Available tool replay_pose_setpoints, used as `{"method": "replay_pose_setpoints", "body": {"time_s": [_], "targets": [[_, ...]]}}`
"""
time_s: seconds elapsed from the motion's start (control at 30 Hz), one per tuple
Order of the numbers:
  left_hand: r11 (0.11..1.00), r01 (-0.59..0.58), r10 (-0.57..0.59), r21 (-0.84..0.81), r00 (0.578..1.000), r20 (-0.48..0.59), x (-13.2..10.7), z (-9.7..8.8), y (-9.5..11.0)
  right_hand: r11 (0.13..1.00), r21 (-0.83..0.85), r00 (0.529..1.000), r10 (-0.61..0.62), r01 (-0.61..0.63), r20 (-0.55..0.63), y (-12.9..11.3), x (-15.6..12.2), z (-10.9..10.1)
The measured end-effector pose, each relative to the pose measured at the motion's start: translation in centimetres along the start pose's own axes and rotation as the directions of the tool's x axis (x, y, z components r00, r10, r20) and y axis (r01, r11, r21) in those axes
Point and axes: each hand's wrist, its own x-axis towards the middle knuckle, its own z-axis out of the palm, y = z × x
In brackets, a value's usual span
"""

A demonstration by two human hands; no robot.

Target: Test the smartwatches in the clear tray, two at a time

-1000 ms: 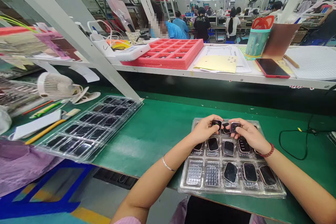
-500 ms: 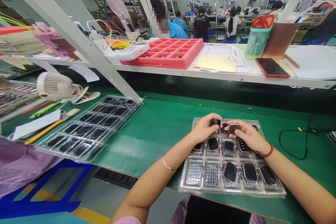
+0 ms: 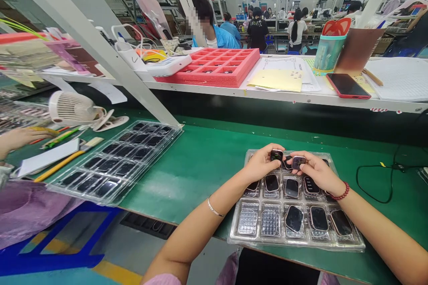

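Note:
My left hand (image 3: 263, 162) pinches a smartwatch body (image 3: 276, 155) with a dark screen, its face turned toward me. Close beside it, my right hand (image 3: 317, 171) grips a second smartwatch body (image 3: 298, 162) between thumb and fingers. Both are held above the back part of a clear plastic tray (image 3: 294, 245). More dark-screened watch bodies lie in its pockets, one of them (image 3: 294, 218) tilted in the front row. Two pockets at the front left hold no watch, only the textured plastic. My hands cover part of the back row.
Another clear tray (image 3: 122, 193) of dark screens lies to the left, near a white fan (image 3: 72, 109) and a yellow-handled brush (image 3: 63, 164). A co-worker's hand (image 3: 23, 140) reaches in at far left. The shelf ahead bears a red foam tray (image 3: 214, 79) and a phone (image 3: 347, 86).
The watch in my right hand has tilted, and its lit display no longer shows. My left hand has barely moved. A co-worker's hand has come into view at the far left.

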Motion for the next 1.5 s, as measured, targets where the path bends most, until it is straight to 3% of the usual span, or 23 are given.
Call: {"method": "replay_pose_setpoints", "body": {"time_s": [1.5], "targets": [[1.0,0.023,-0.023,-0.007,0.999,0.03,-0.06,-0.15,-0.13,0.999,-0.006,0.999,-0.041,0.041,0.011,-0.03,-0.01,0.09]]}}
